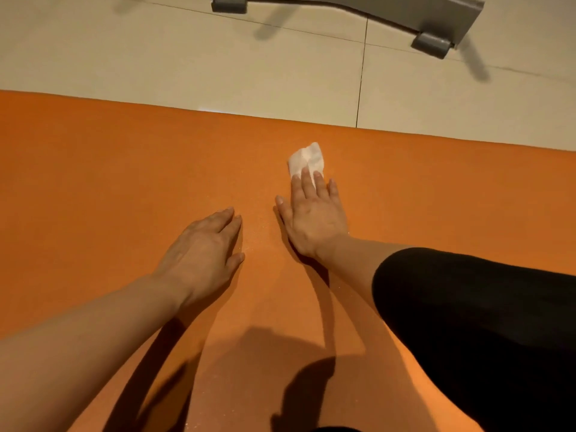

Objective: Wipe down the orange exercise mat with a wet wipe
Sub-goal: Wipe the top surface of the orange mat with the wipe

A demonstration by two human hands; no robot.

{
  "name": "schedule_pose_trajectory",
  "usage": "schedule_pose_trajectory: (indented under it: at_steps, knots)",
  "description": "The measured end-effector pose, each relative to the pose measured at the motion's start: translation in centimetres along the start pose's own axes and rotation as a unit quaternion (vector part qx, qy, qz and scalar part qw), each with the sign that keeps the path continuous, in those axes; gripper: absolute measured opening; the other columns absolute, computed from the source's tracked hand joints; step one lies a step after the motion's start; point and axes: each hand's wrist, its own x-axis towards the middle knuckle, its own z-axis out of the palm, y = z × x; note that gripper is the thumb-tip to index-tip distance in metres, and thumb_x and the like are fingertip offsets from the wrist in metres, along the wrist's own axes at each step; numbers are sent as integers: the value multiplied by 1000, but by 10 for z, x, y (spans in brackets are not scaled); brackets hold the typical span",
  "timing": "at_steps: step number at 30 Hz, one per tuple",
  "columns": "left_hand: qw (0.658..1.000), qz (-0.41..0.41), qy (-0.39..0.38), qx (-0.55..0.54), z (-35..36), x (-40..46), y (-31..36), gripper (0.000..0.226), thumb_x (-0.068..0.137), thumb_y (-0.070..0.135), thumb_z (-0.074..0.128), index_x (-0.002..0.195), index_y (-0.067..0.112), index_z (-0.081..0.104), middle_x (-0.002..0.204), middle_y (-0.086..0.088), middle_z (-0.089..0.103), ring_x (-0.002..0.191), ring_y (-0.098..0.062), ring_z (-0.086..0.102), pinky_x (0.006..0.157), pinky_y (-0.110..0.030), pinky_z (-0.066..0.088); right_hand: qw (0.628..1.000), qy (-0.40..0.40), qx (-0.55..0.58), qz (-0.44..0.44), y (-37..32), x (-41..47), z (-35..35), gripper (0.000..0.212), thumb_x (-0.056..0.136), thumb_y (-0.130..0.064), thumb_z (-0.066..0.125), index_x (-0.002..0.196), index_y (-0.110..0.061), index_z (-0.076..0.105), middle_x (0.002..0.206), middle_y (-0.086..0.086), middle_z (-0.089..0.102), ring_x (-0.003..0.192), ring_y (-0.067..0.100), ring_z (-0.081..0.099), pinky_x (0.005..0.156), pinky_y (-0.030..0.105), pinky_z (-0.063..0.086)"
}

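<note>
The orange exercise mat (pixel 109 169) fills most of the view and runs from left to right. A crumpled white wet wipe (pixel 306 159) lies on it near the far edge, right of centre. My right hand (pixel 313 213) lies flat on the mat with straight fingers, the fingertips pressing the near part of the wipe. My left hand (pixel 205 254) rests palm down on the mat, to the left and nearer to me, holding nothing.
Beyond the mat's far edge is a beige tiled floor (pixel 187 57). A grey metal base of some equipment (pixel 405 14) with two feet stands on the tiles at the top. My knee in black fabric (pixel 473 322) rests on the mat at the right.
</note>
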Motion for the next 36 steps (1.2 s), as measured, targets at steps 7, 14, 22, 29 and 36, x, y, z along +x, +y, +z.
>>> schedule_pose_trajectory:
  at_steps: [7, 14, 22, 29, 36]
  knots:
    - [1000, -8, -13, 8, 2, -10, 1, 69, 99, 43, 44, 154, 17, 14, 162, -2, 8, 148, -17, 11, 120, -36, 14, 978, -36, -47, -199, -11, -24, 1, 60, 103, -47, 10, 156, -21, 0, 163, -2, -8, 149, 13, -10, 120, 43, -11]
    - [1000, -7, -19, 0, 8, -30, -4, 67, 100, 43, 41, 155, 16, 12, 162, -1, 5, 148, -16, 9, 121, -34, 12, 999, -32, -40, -2, 2, -30, 4, 68, 101, -52, 5, 155, -12, -4, 162, 6, -13, 149, 24, -12, 120, 43, -8]
    - [1000, -4, -25, 2, 8, -35, -4, 67, 99, 42, 42, 154, 16, 14, 162, -2, 8, 148, -17, 12, 121, -36, 13, 969, -38, -57, -236, -11, -57, 9, 61, 103, -48, 10, 156, -19, 5, 163, -1, -2, 149, 12, -6, 120, 39, -11]
    - [1000, -6, -24, -18, 8, -40, -8, 69, 98, 42, 47, 154, 16, 17, 162, -1, 10, 147, -17, 14, 120, -33, 15, 998, -37, -7, -46, -24, -60, 21, 67, 102, -50, 7, 155, -12, -5, 161, 6, -16, 148, 21, -17, 119, 42, -12]
    - [999, 8, -29, -16, 4, -46, -8, 68, 97, 40, 50, 153, 16, 20, 161, -2, 15, 146, -18, 19, 118, -30, 16, 960, -78, -48, -263, -12, -78, 17, 62, 101, -53, 4, 155, -24, -4, 161, -5, -13, 147, 9, -16, 117, 40, -19]
